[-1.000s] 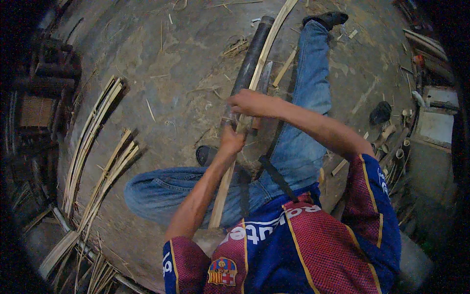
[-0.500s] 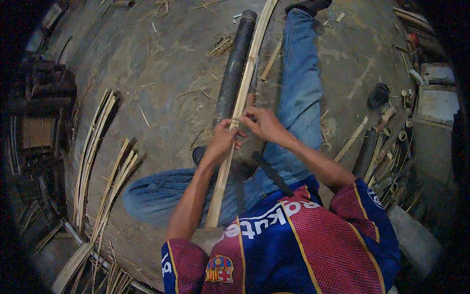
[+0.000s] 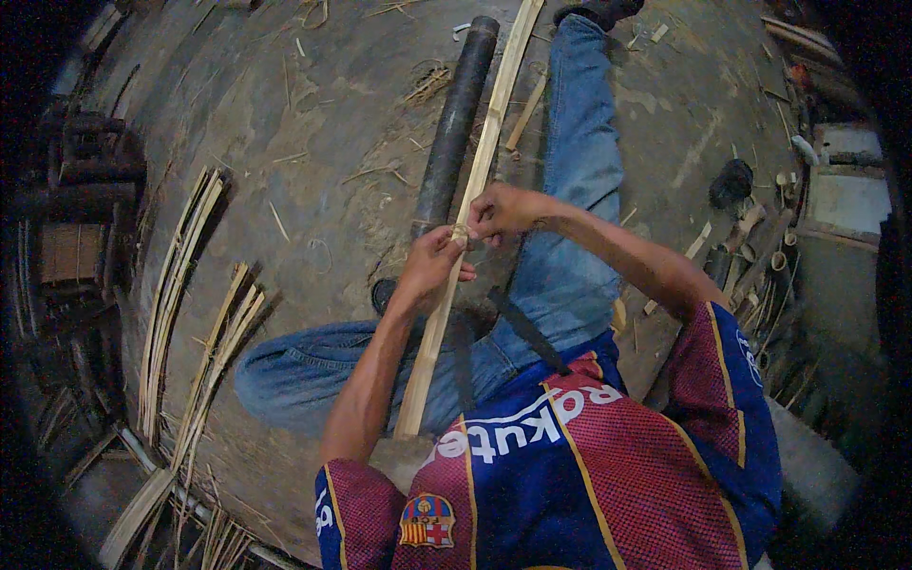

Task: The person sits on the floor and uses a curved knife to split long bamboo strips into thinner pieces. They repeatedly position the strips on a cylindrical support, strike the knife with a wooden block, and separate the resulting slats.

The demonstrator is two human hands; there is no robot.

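Observation:
A long, pale bundle of flat bamboo strips [image 3: 487, 142] runs from my lap up between my legs. Near its middle, a thin binding strip [image 3: 460, 231] loops round it. My left hand [image 3: 432, 269] is closed on the bundle just below that loop, thumb and fingertips at the binding. On the right side of the bundle, my right hand [image 3: 501, 211] is closed in a pinch at the loop's end. Its fingertips partly hide what they grip.
A dark round pole [image 3: 456, 123] lies left of the bundle. Further left are two more bundles of split strips, a long one [image 3: 178, 285] and a shorter one [image 3: 223, 342]. My jeans-clad right leg [image 3: 584, 142] stretches forward. Cut bamboo pieces [image 3: 741, 256] lie at the right, and scraps litter the floor.
My right hand has turned and moved slightly left and up at the binding, its elbow swinging outward to the right. My left hand keeps nearly the same place on the bundle.

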